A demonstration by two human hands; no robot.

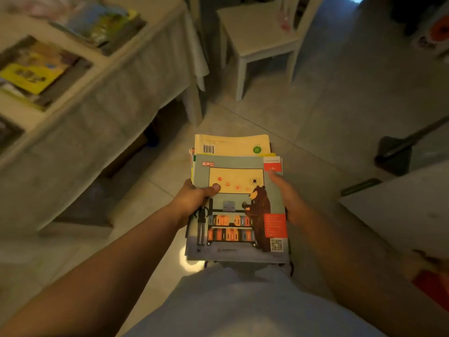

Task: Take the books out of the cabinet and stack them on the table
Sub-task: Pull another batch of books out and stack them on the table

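Book stack [237,205] held flat over floor, clamped from both sides: left hand [192,203] thumb on top cover, right hand [289,203] gripping opposite edge. Keeps loose stack from sliding. Tabletop [80,66] to left, books already there.

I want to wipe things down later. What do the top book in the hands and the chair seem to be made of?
Top book: paper with a smooth, possibly coated cover, judging by its thin, slightly bent edges and printed bear picture. Chair: probably painted wood; flat pale seat, square legs, matte look. Blur leaves both uncertain.
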